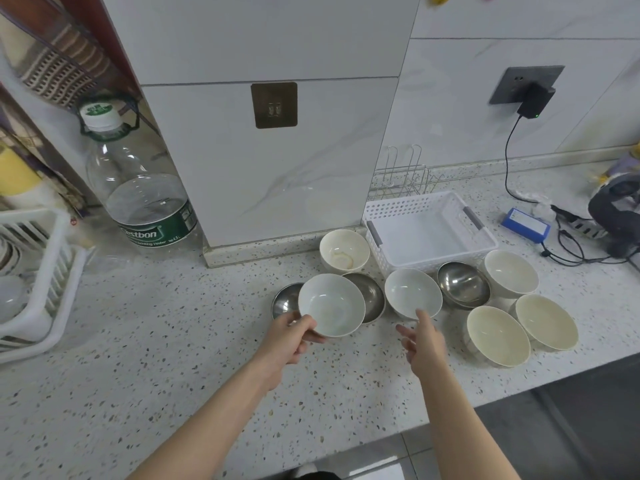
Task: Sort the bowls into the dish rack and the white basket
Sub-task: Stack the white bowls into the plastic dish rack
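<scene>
Left hand (pixel 289 336) holds white bowl (pixel 330 304); right hand (pixel 424 341) reaches.

Legible text appears on one item only: the large clear water bottle (pixel 138 188) standing at the left of my surface (pixel 173 341). Its green label (pixel 157 228) reads "estbon" in white script, the first letter being hidden. Below this, small print reads "Drinking Water" and "4.5 L". The print on its white cap (pixel 99 116) is too blurred to read.
</scene>
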{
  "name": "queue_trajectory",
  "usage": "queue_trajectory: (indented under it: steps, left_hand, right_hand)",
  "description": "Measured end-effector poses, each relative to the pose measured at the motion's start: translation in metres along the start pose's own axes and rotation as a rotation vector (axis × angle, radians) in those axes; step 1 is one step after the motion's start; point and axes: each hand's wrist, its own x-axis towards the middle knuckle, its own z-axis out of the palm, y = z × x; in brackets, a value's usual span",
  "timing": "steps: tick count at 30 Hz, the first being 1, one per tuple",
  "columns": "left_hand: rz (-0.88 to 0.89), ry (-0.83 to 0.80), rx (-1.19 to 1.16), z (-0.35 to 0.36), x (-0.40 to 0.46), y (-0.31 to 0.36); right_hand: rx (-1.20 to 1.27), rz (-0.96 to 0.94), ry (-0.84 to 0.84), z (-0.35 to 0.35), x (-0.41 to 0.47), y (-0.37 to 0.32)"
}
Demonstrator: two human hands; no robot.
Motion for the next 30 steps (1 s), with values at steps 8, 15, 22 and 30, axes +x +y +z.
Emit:
queue_trajectory:
  steps: [8,15,22,30]
  left_hand:
    - [-0.018,0.028,0.005,-0.018,-0.003,0.003]
    - [-0.012,0.07,-0.012,-0.036,-0.011,0.005]
    - [0.056,0.103,-0.09,-0.06,-0.022,0.014]
    - [0.131,0.142,-0.167,-0.131,-0.05,0.025]
  right_hand:
    - [0.106,0.078,0.007,0.004,0.009,-0.009]
    - [0.253,-0.001,0.163,0.006,-0.005,-0.001]
    - [0.291,-0.218,0.328,0.021,-0.05,0.003]
    - [0.318,-0.249,0.161,0.077,-0.127,0.017]
